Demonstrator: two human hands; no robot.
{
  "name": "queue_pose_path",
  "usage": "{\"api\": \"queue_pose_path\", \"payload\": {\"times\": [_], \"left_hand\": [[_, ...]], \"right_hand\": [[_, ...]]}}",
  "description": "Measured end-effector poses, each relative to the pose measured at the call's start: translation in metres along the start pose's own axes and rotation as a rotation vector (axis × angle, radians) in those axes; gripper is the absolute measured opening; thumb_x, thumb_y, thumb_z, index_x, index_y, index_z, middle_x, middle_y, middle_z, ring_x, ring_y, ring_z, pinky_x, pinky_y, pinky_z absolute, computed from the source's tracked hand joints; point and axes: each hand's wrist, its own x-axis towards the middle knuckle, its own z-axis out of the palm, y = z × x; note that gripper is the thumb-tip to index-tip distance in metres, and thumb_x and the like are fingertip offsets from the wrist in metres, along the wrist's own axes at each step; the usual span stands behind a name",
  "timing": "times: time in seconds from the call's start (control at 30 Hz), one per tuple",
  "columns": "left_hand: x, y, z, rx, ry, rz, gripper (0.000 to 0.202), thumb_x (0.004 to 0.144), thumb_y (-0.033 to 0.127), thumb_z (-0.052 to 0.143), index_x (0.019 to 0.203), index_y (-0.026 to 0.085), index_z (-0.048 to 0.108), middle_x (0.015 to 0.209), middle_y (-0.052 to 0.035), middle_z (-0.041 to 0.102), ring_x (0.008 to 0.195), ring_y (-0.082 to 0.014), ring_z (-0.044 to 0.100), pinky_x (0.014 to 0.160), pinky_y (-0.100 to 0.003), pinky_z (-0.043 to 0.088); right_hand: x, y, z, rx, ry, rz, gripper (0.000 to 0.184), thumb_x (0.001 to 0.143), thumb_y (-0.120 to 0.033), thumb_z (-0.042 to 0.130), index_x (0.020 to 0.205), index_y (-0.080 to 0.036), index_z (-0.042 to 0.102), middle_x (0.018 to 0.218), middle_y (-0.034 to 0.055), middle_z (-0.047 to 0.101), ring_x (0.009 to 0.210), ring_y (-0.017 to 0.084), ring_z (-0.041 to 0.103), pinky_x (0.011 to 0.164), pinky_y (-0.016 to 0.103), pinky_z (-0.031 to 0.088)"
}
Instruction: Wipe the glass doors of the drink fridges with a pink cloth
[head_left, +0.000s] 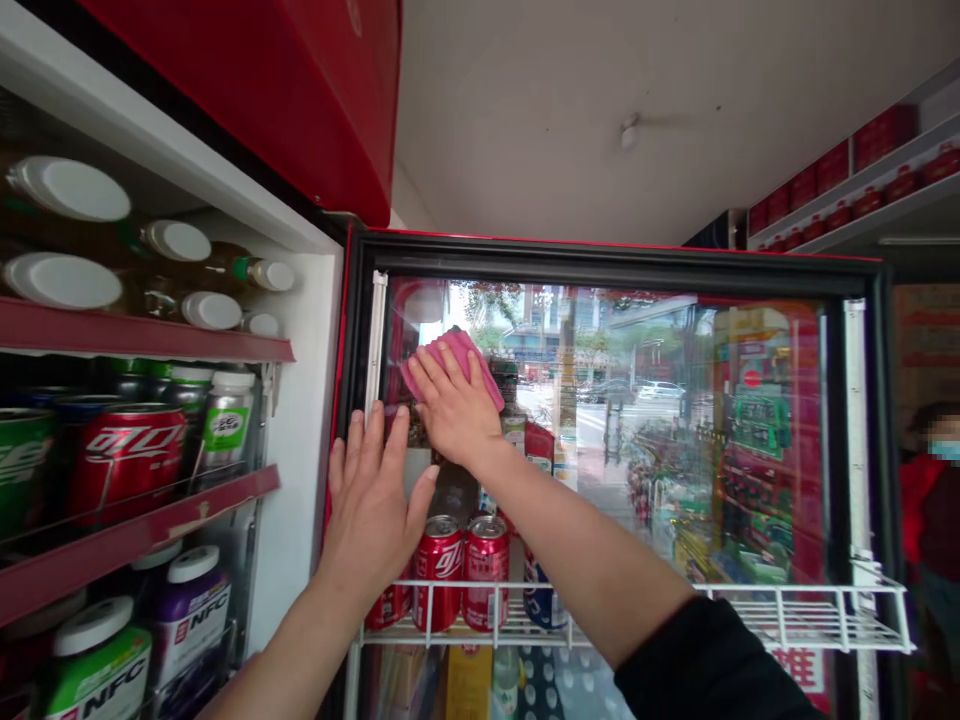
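A black sleeve (712, 665) leads to the right hand (459, 412), spread flat, pressing a pink cloth (490, 382), likely limp, light, best palm-pinned, against the cooler's glass door (600, 430), the left hand (379, 505) splayed empty.

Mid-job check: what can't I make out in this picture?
All in the head view:
- Middle of the pink cloth: covered by the right hand.
- Whether the left hand touches the door frame: its own back hides the palm.
- Part of the blue can: behind the right forearm.
- Base of the green NFC bottle: cut off by the bottom edge.
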Motion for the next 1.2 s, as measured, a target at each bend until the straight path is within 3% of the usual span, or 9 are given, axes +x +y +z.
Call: {"api": "queue_pose_path", "payload": {"times": [0.13,0.27,0.37,0.5,0.57,0.67,0.8,0.93,1.2], "left_hand": [[0.008,0.020,0.012,-0.011,-0.004,0.012,0.078,0.111,0.045,0.051,0.180,0.021,0.023,0.186,-0.0225,0.025,0.174,-0.0451,0.020,0.136,-0.075,0.026],[0.014,0.036,0.019,-0.023,-0.007,0.033,0.077,0.112,0.046,0.049,0.180,0.020,0.024,0.185,-0.0232,0.026,0.175,-0.0451,0.020,0.135,-0.075,0.028],[0.017,0.048,0.024,-0.032,-0.007,0.027,0.077,0.112,0.047,0.049,0.180,0.019,0.024,0.186,-0.0234,0.026,0.175,-0.0449,0.018,0.135,-0.075,0.027],[0.021,0.072,0.032,-0.055,-0.008,0.017,0.078,0.112,0.046,0.050,0.180,0.021,0.022,0.187,-0.0217,0.023,0.176,-0.0440,0.016,0.136,-0.074,0.025],[0.023,0.087,0.037,-0.071,-0.001,0.022,0.079,0.112,0.045,0.051,0.181,0.022,0.020,0.187,-0.0212,0.022,0.176,-0.0442,0.016,0.136,-0.074,0.024],[0.026,0.108,0.044,-0.090,0.025,0.020,0.079,0.111,0.045,0.051,0.181,0.025,0.019,0.187,-0.0199,0.023,0.176,-0.0438,0.017,0.137,-0.073,0.023],[0.030,0.128,0.049,-0.099,0.033,0.014,0.081,0.111,0.048,0.050,0.182,0.028,0.016,0.189,-0.0167,0.019,0.176,-0.0422,0.016,0.139,-0.071,0.022],[0.032,0.146,0.054,-0.082,0.018,0.030,0.079,0.112,0.048,0.048,0.182,0.026,0.016,0.189,-0.0187,0.019,0.176,-0.0428,0.014,0.138,-0.071,0.021],[0.040,0.183,0.065,-0.102,-0.018,0.088,0.080,0.112,0.049,0.048,0.182,0.027,0.016,0.189,-0.0191,0.019,0.176,-0.0448,0.015,0.137,-0.073,0.022]], "right_hand": [[-0.040,0.068,-0.023,-0.083,0.048,0.087,0.070,0.114,-0.037,0.042,0.180,-0.019,0.027,0.189,0.0062,0.023,0.177,0.037,0.011,0.143,0.072,0.006],[-0.091,0.139,-0.049,-0.157,0.142,0.217,0.077,0.112,-0.038,0.046,0.182,-0.024,0.019,0.187,0.0081,0.028,0.175,0.041,0.019,0.140,0.078,0.012],[-0.119,0.170,-0.061,-0.195,0.229,0.384,0.076,0.112,-0.038,0.044,0.182,-0.021,0.020,0.186,0.0116,0.031,0.175,0.043,0.020,0.138,0.079,0.015],[-0.113,0.152,-0.052,-0.126,0.293,0.491,0.073,0.112,-0.036,0.044,0.180,-0.016,0.028,0.185,0.0157,0.033,0.174,0.047,0.019,0.135,0.085,0.015],[-0.094,0.125,-0.040,-0.077,0.223,0.358,0.070,0.112,-0.036,0.045,0.179,-0.018,0.033,0.185,0.0134,0.034,0.174,0.046,0.020,0.136,0.085,0.013],[-0.065,0.085,-0.028,-0.087,-0.023,0.003,0.064,0.115,-0.037,0.040,0.177,-0.022,0.038,0.187,0.0030,0.029,0.176,0.036,0.018,0.143,0.072,0.017],[-0.058,0.078,-0.033,-0.138,-0.125,-0.153,0.064,0.116,-0.038,0.037,0.178,-0.022,0.035,0.190,-0.0001,0.018,0.178,0.032,0.010,0.145,0.065,0.014],[-0.086,0.122,-0.058,-0.119,-0.057,-0.068,0.065,0.116,-0.040,0.038,0.178,-0.021,0.033,0.189,0.0004,0.022,0.177,0.031,0.013,0.146,0.065,0.009],[-0.168,0.259,-0.121,-0.244,0.041,0.222,0.071,0.112,-0.041,0.047,0.179,-0.021,0.032,0.188,0.0054,0.027,0.176,0.038,0.018,0.143,0.070,0.010]]}}
